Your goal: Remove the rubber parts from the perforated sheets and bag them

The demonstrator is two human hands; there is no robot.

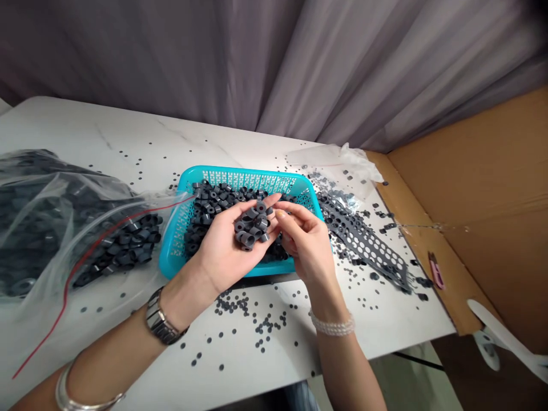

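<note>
My left hand is cupped palm-up over a turquoise plastic basket and holds a small pile of dark grey rubber rings. My right hand is beside it, thumb and fingertips pinching at the edge of that pile. The basket is filled with many more of the same rings. I wear a metal watch and a bangle on the left arm, and a pearl bracelet on the right wrist.
A clear zip bag full of rings lies open at the left. Perforated dark rubber strips lie right of the basket, and small punched discs are scattered over the white table. A cardboard box stands at the right; a grey curtain hangs behind.
</note>
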